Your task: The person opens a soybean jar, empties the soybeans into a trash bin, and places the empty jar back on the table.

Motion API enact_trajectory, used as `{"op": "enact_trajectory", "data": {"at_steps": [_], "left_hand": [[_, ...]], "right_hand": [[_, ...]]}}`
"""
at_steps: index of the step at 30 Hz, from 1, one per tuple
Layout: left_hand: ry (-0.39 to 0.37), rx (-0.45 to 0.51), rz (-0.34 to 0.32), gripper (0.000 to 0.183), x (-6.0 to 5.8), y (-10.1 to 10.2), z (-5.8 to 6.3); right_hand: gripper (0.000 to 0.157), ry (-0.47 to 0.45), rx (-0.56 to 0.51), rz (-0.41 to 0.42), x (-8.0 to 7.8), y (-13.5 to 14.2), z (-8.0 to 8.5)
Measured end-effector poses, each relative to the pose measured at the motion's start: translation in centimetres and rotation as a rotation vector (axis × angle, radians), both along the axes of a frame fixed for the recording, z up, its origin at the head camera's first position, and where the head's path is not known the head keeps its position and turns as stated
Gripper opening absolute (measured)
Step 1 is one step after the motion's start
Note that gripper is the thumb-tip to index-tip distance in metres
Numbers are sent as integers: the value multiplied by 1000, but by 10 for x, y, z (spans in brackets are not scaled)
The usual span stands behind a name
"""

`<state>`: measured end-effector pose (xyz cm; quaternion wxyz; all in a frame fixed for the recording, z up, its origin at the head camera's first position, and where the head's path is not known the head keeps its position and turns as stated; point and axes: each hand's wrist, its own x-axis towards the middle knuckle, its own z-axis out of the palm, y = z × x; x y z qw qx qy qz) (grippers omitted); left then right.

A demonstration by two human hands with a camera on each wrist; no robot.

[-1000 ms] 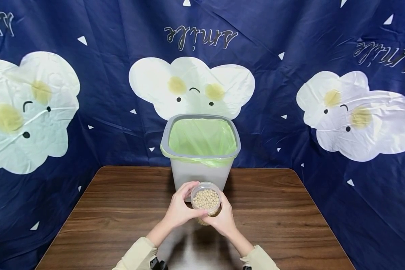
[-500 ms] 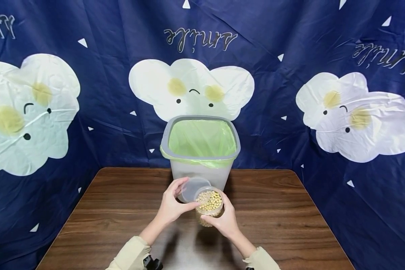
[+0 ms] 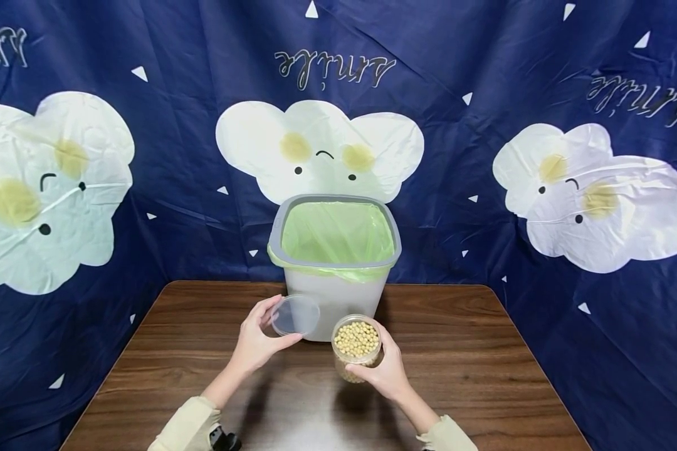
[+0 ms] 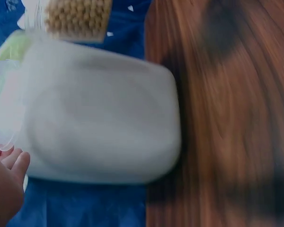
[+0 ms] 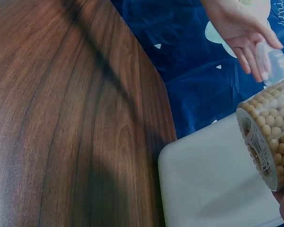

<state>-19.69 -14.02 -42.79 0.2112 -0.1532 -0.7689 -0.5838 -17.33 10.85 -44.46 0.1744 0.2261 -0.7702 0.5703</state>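
In the head view my left hand (image 3: 257,341) holds a clear round lid (image 3: 296,315) by its edge, between thumb and fingers. To the right, my right hand (image 3: 388,368) grips a clear jar (image 3: 350,369) full of pale yellow beans (image 3: 356,339), its open mouth facing up. Lid and jar are apart, both held above the table in front of the bin. The left wrist view catches the lid (image 4: 7,106) at its left edge. In the right wrist view the jar (image 5: 270,137) shows its base and the beans through its wall; the hand holding it is mostly cut off.
Behind the hands a light grey bin (image 3: 338,294) stands on the wooden table (image 3: 457,351). A green bag (image 3: 338,232) lines it, held under a grey rim (image 3: 278,232). A dark blue curtain (image 3: 451,50) with white clouds hangs around the table's back and sides.
The lid has come off the jar. My left hand has carried it to the left, while my right hand, still gripping the jar, has shifted slightly right.
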Motion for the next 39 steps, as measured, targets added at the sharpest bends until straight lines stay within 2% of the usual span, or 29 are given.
{"op": "enact_trajectory", "data": {"at_steps": [4, 9, 19, 22, 25, 29, 32, 39], "left_hand": [[-56, -23, 56, 75, -9, -19, -21], [-183, -10, 98, 75, -9, -40, -39], [-380, -182, 271, 82, -14, -84, -74], [-389, -270, 312, 85, -16, -94, -86], [-355, -399, 347, 88, -16, -103, -100], [-299, -528, 357, 90, -17, -107, -115], [-291, -549, 351, 90, -17, -107, -122], [-346, -565, 326, 91, -14, -100, -137]], "right_hand": [[80, -27, -6, -8, 2, 4, 0], [80, -58, -12, -4, 4, 9, -1], [80, -60, -6, -23, 5, 17, -4], [80, -66, -7, -32, 5, 19, -5], [80, -68, -10, -38, 5, 20, -5], [80, -55, -15, -41, 4, 21, -6], [79, -43, -19, -41, 4, 22, -8], [78, -28, -18, -34, 4, 23, -11]]}}
